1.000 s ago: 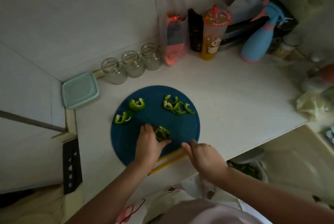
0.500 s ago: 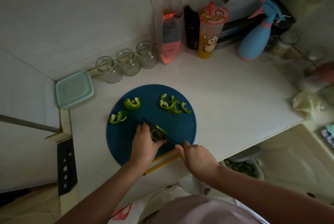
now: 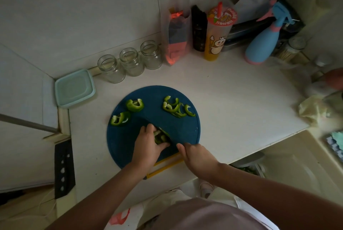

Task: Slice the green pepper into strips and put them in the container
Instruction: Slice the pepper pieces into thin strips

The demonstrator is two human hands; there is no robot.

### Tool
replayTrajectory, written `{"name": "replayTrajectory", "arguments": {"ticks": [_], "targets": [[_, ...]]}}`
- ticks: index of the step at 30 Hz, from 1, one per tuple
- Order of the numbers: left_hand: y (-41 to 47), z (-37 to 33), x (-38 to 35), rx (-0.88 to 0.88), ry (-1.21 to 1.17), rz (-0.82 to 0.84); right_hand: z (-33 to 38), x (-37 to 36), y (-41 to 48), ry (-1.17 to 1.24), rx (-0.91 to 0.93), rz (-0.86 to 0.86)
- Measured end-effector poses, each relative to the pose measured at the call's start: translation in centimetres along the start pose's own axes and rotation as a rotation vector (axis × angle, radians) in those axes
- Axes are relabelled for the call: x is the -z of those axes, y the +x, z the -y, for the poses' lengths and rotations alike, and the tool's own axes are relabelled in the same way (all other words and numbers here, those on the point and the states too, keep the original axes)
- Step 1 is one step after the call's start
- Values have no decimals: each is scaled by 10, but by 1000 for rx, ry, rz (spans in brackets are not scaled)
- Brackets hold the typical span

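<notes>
Slicing was partway done. The left hand point(image 3: 146, 144) gripped a pepper piece point(image 3: 160, 138) on the near side of the blue board point(image 3: 126, 148), and the right hand point(image 3: 196, 157) had its grip clamped on the knife point(image 3: 163, 131). Cut strips point(image 3: 176, 108) lay far right and two larger chunks point(image 3: 135, 105) far left. The container point(image 3: 74, 88), on the worktop at far left, showed no pepper.

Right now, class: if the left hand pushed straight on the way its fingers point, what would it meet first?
The left hand grips a pepper piece. Just beyond its fingertips lies the knife, so it would likely meet that first, though depth is hard to judge.
</notes>
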State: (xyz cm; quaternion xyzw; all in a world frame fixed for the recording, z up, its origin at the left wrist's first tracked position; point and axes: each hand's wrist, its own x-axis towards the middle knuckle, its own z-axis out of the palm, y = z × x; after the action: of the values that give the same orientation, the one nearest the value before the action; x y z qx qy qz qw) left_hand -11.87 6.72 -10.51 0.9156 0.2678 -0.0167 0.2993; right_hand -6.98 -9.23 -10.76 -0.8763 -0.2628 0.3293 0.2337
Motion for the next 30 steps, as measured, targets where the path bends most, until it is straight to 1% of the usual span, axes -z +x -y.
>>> {"name": "replayTrajectory", "arguments": {"ticks": [7, 12, 14, 16, 18, 20, 23, 26, 30], "targets": [[2, 4, -3, -10, 3, -4, 6, -3, 13, 12, -25, 31], [-4, 8, -5, -99, -7, -1, 19, -1, 22, 15, -25, 35], [-7, 8, -5, -140, -6, 9, 20, 1, 22, 46, -27, 23], [-10, 9, -6, -143, -12, -2, 15, 5, 19, 137, -38, 9], [-12, 9, -7, -138, -32, -34, 7, 10, 12, 224, -47, -8], [-15, 8, -9, -127, -58, -73, -1, 15, 2, 246, -57, -16], [-18, 7, -15, -118, -75, -116, -9, 18, -11, 211, -21, -20], [-17, 7, -15, -77, -79, -127, -8, 18, -18, 189, 49, -52], [-16, 7, -16, -57, -90, -143, -5, 12, -22, 98, 116, -65]]}}
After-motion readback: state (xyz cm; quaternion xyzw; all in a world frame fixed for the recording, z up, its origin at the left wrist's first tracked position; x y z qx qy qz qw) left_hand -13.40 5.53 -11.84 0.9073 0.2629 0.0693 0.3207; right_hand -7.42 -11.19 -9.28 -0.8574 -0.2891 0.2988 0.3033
